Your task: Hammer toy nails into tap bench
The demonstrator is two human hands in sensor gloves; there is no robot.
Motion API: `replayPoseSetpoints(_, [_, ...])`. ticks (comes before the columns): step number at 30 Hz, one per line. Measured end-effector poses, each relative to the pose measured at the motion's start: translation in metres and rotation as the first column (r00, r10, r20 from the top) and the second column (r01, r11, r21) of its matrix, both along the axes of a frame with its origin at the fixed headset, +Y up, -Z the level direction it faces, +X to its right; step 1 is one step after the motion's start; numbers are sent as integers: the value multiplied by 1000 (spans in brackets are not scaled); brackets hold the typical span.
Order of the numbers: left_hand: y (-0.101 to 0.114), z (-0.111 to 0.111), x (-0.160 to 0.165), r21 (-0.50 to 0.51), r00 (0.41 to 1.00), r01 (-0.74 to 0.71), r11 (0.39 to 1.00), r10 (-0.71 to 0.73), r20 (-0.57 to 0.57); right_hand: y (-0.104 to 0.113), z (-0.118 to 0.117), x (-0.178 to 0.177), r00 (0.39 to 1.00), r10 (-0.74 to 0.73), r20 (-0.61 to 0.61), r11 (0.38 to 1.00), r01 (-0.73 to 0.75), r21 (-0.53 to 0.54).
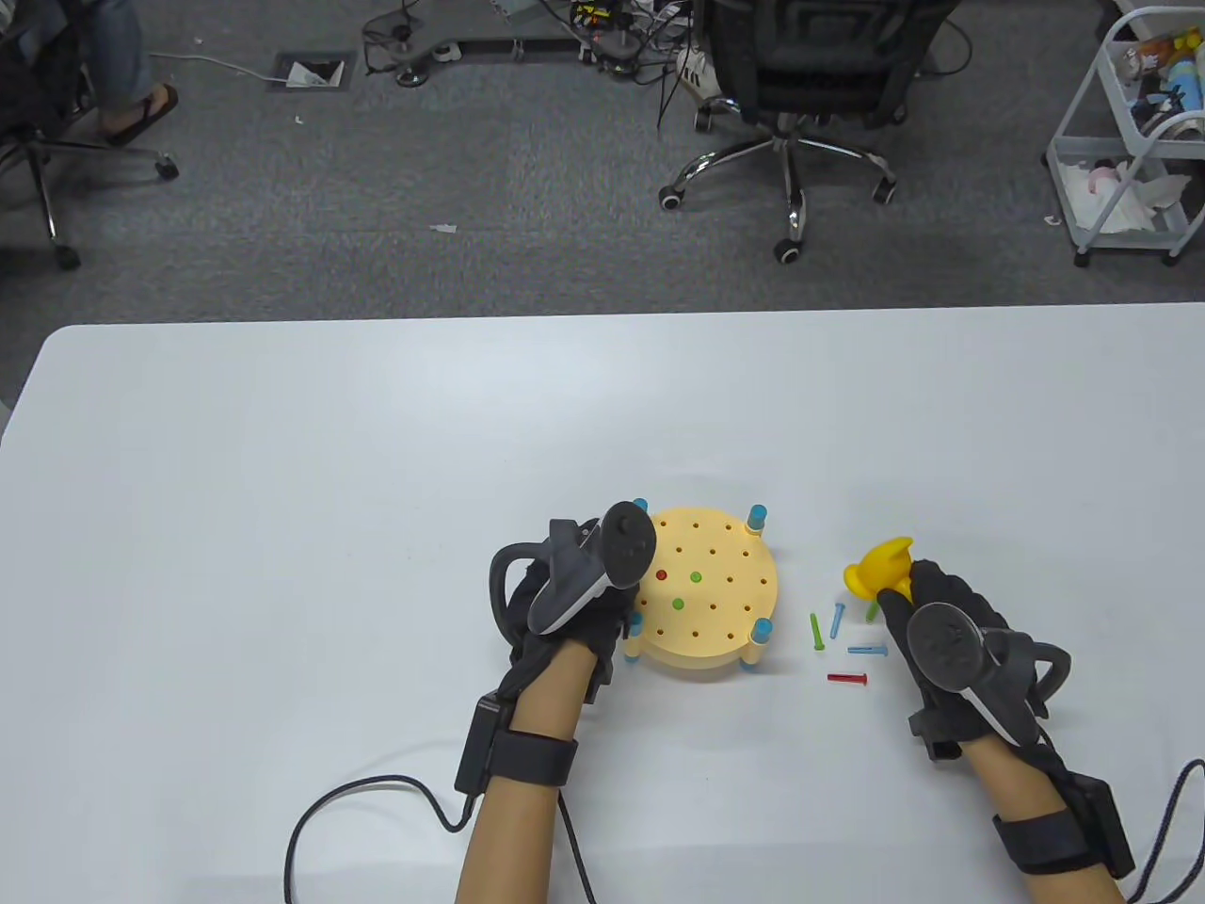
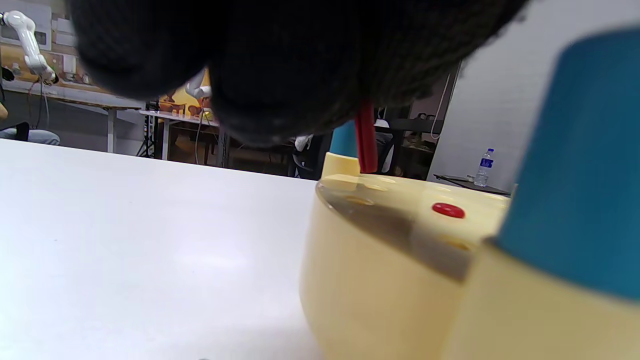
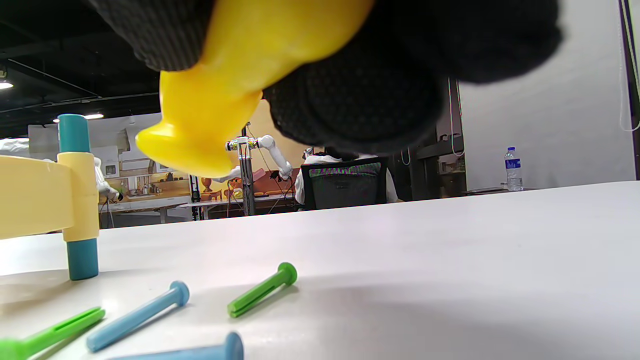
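Observation:
The round yellow tap bench [image 1: 725,603] with blue legs stands at the table's front centre. A red nail [image 1: 661,574] and two green nails [image 1: 696,576] sit flush in its top. My left hand [image 1: 629,595] rests at the bench's left edge. In the left wrist view its fingers [image 2: 280,75] pinch a second red nail [image 2: 365,140] upright on the bench top [image 2: 400,235]. My right hand [image 1: 918,603] grips the yellow toy hammer [image 1: 882,563] to the right of the bench, its head held above the table; it also shows in the right wrist view [image 3: 215,110].
Loose nails lie between the bench and my right hand: green [image 1: 815,632], blue [image 1: 836,621], blue [image 1: 867,650] and red [image 1: 846,677]. Some also show in the right wrist view [image 3: 262,290]. An office chair [image 1: 800,94] and a cart [image 1: 1130,141] stand beyond the table.

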State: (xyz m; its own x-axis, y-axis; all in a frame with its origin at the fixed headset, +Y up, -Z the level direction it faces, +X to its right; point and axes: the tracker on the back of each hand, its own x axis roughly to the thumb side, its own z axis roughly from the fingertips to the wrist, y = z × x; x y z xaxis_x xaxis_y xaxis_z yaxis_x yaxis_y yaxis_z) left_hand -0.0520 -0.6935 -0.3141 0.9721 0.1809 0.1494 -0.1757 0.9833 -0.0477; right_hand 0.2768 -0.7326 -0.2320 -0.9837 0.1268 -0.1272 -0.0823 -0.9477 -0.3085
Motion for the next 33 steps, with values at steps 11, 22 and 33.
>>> replayPoseSetpoints(11, [-4, -4, 6, -28, 998, 64, 998, -64, -2, -2, 0, -2, 1000, 14, -9, 1000, -14, -5])
replayPoseSetpoints(22, [-3, -3, 10, -9, 993, 119, 993, -119, 19, -3, 0, -3, 1000, 20, -14, 1000, -20, -14])
replayPoseSetpoints(33, [-1, -2, 15, 21, 977, 209, 978, -210, 45, -3, 0, -5, 999, 26, -20, 999, -27, -21])
